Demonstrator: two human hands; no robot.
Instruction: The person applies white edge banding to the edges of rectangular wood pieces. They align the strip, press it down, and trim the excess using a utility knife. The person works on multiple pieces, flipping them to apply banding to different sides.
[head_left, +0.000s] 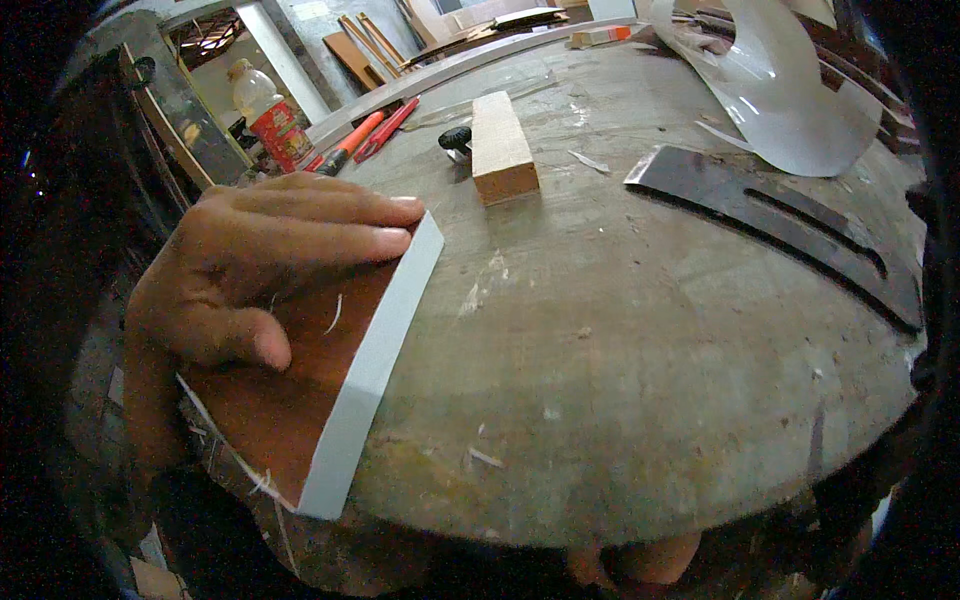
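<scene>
A reddish-brown board point(290, 410) with a pale grey-white edge strip point(370, 370) lies at the near left of the worktable. My left hand point(270, 260) rests on it, fingers stretched flat toward the far corner and thumb apart on the brown face. A thin pale shaving sits on the board near the thumb. Low in the view, at the table's near edge, only part of my right hand point(645, 562) shows; its fingers are mostly hidden, and whether it holds anything is not visible.
Beyond the board stands a wood block point(502, 145) beside a black knob point(456, 139). Orange-and-red-handled tools point(365, 138) and a red-labelled bottle point(275, 120) are far left. Right lie a slotted dark metal blade point(745, 215) and a curled white strip point(790, 110). The worktable point(600, 380) carries scraps.
</scene>
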